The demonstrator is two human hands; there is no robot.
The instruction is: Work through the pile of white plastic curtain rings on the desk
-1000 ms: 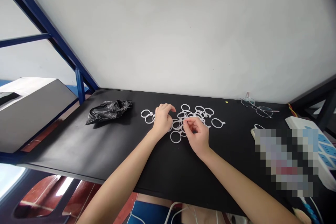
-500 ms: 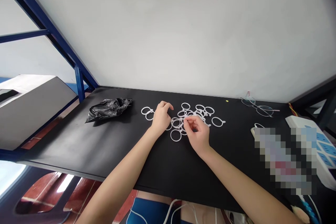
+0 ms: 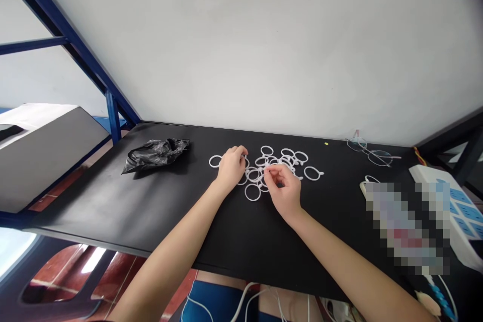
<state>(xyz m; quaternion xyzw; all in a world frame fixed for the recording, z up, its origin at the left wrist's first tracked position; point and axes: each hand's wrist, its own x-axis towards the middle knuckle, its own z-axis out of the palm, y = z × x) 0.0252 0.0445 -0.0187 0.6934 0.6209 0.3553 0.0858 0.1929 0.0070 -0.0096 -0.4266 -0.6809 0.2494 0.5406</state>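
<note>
Several white curtain rings [image 3: 252, 192], each with a small eyelet, lie in a loose pile on the black table. My left hand [image 3: 231, 166] is at the pile's left side, fingers bent together. A white ring shows at its fingertips, partly hidden by the hand. Just left of that hand a single curtain ring [image 3: 215, 161] lies flat. On the near side of the pile is my right hand [image 3: 283, 188], thumb and forefinger pinched at a white ring among the others. The palm and fingers cover part of the pile.
A crumpled black plastic bag [image 3: 156, 155] lies at the left. Eyeglasses [image 3: 380, 159] rest at the back right, near a white power strip [image 3: 445, 211] and a blurred-out object [image 3: 405, 231]. A pale wall [image 3: 264, 50] rises behind the black table [image 3: 151, 211].
My left hand has shifted slightly, and a ring now shows at its fingertips. One of two rings at its left no longer shows there. My right hand stays nearly still.
</note>
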